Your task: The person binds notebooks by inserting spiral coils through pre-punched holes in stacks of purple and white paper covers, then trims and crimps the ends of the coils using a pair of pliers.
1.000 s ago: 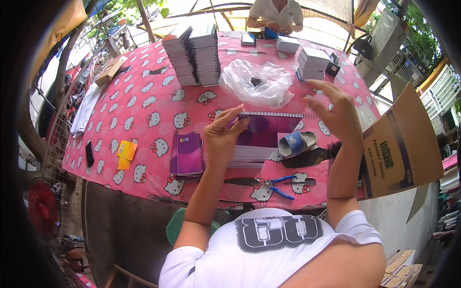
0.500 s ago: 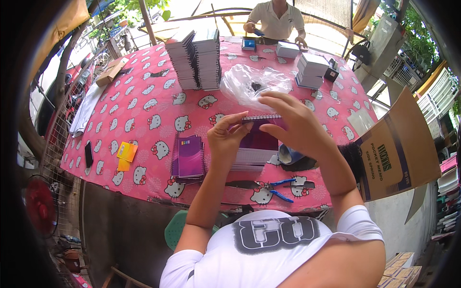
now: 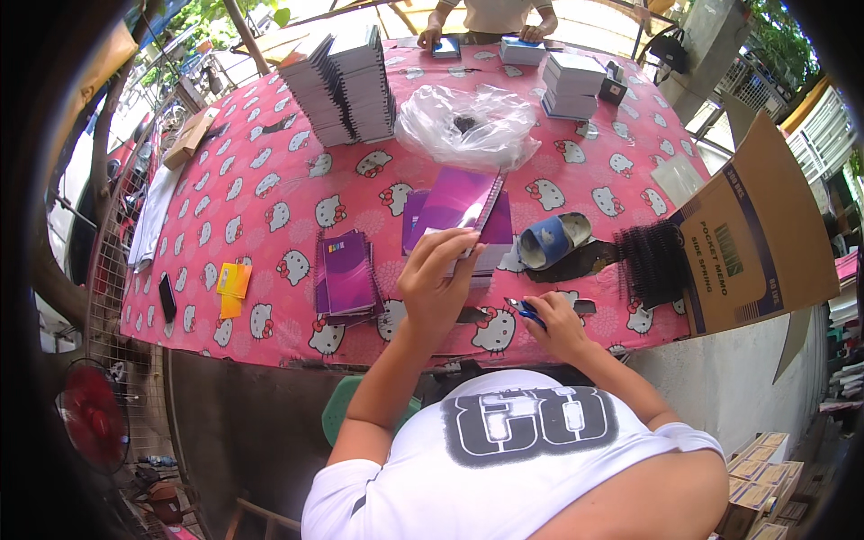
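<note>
A purple spiral-bound notebook (image 3: 463, 198) is tilted up over a stack of purple notebooks (image 3: 497, 236). Its lower corner is pinched by the fingers of my left hand (image 3: 438, 274), the coil running along its right edge. Near the table's front edge, my right hand (image 3: 560, 326) is closed around the blue handles of a pair of pliers (image 3: 524, 308). The palm hides part of the pliers; their jaws point left and away from me. To the left of my left hand lies a smaller pile of purple notebooks (image 3: 346, 274).
Right of the stack are a blue slipper (image 3: 553, 241), black spiral coils (image 3: 650, 265) and an open cardboard box (image 3: 765, 225). Beyond sit a plastic bag (image 3: 468, 121), tall notebook stacks (image 3: 364, 90) and another person's hands (image 3: 531, 34). A phone (image 3: 167, 297) and yellow cards (image 3: 235, 280) lie left.
My right hand has come down from above the notebook to the pliers and grasped them. My left hand has turned the notebook, its coil swinging from the far edge to the right.
</note>
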Demonstrator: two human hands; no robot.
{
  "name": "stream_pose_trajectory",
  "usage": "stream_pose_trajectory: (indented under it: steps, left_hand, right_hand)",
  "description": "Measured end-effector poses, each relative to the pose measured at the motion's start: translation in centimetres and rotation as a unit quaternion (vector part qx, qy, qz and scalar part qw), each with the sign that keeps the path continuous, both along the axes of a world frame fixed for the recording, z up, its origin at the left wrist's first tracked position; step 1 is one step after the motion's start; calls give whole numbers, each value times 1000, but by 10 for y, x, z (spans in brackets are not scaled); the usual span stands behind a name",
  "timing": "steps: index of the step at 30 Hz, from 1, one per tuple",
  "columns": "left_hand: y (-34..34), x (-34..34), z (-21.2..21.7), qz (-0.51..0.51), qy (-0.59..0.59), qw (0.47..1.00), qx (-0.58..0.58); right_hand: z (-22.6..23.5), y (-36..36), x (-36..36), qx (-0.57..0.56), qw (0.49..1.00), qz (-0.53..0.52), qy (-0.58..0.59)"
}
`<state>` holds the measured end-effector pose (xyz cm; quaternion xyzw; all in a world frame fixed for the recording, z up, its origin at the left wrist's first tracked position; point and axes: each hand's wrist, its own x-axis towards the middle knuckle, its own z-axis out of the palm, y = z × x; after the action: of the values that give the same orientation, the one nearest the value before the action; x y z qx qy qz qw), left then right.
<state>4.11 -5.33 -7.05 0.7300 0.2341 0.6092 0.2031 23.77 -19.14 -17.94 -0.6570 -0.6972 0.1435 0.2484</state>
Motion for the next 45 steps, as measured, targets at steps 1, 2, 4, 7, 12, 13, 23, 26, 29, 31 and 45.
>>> stream_pose_trajectory:
  steps: [1, 2, 4, 7, 12, 13, 23, 26, 29, 31, 45]
  left_hand:
    - [-6, 6, 1, 35, -64, 995, -64]
    - [-6, 6, 0, 31, -68, 995, -59]
    - [-7, 4, -5, 25, -75, 996, -52]
    - [-12, 4, -3, 14, -65, 997, -41]
    - [-13, 2, 1, 31, -51, 997, -51]
    - [-14, 2, 0, 32, -54, 996, -56]
    - [-8, -3, -2, 8, -65, 998, 5]
    - [-6, -8, -5, 37, -70, 997, 24]
    - [5, -26, -13, 121, -173, 977, 14]
    - [20, -57, -24, 154, -310, 937, -50]
    - [60, -119, -51, 353, 30, 919, -174]
  right_hand:
    - [28, 2, -6, 13, 998, 1, 56]
    - [58, 5, -13, 60, 995, 18, 81]
    - [108, 14, -26, 150, 978, 53, 132]
    - [143, 31, -34, 231, 970, 17, 70]
    - [140, 42, -37, 230, 971, 23, 58]
    - [139, 42, -38, 221, 972, 21, 71]
    - [138, 54, -23, -147, 852, 83, 495]
    - [123, 63, -31, -248, 679, 104, 683]
    - [97, 58, -43, -93, 876, 121, 458]
    - [90, 48, -41, -55, 961, 113, 246]
    - [-19, 38, 147, -4, 910, -397, -119]
